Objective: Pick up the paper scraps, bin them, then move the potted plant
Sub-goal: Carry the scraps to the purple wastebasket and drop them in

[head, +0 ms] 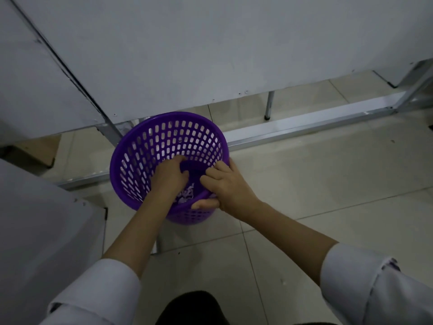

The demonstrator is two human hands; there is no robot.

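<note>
Bin: a purple slotted plastic bin [164, 141] stood on the tiled floor [304, 184], tipped so its mouth faced the camera, its far rim close to the foot of a pale wall panel [187, 55].

Left hand: the left hand [169, 175] reached down inside the bin with the fingers curled inward and the back of the hand up; whether it held anything could not be told.

Right hand: the right hand [228, 186] gripped the bin's near rim, fingers hooked over the edge into the bin and the thumb pressed on the outside wall below.

Scraps: white paper scraps [186, 195] lay at the bottom of the bin, just under the left wrist and between the two hands.

Sleeves: both forearms were bare to near the elbow, with white sleeves [375, 289] pushed back.

Surroundings: a metal frame rail [304, 127] ran along the floor behind the bin, and a grey bench [35, 219] edged into the left of the view.

Light: the scene was dim, and the scraps showed only as a small pale patch.

Plant: not in view.
</note>
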